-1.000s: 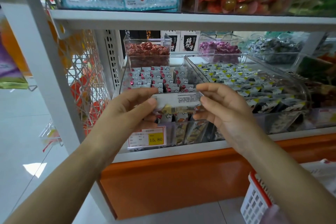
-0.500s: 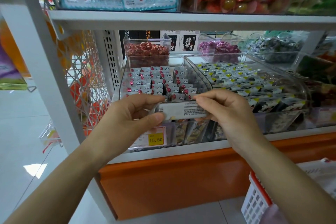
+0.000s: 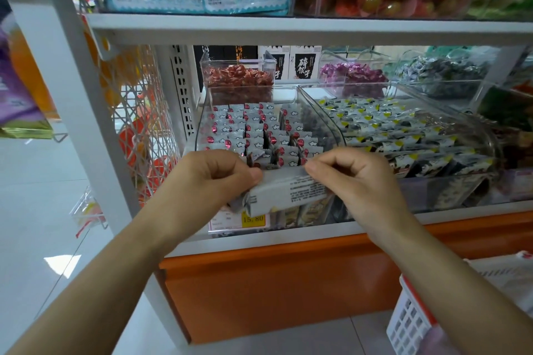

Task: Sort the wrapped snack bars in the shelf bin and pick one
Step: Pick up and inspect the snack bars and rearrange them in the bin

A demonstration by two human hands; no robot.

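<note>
Head | snack bar [image 3: 285, 193] tilted | left hand [image 3: 213, 179] grips left end | right hand [image 3: 356, 179] pinches right end

The snack bar [image 3: 288, 193] half hides the price tag [image 3: 253, 219].

The clear hard-plastic shelf bin [image 3: 199, 130] has smooth, glossy walls that catch the light. At its front lip, the silver-white wrapped snack bar [image 3: 288, 193] wears thin, crinkled film with a soft sheen. Above the bin, the white shelf board [image 3: 288, 27] looks like matt painted metal. Below the bin, the orange base panel [image 3: 274, 282] is smooth and semi-glossy; left of the bin, the pale tiled floor [image 3: 43, 225] shines.
</note>
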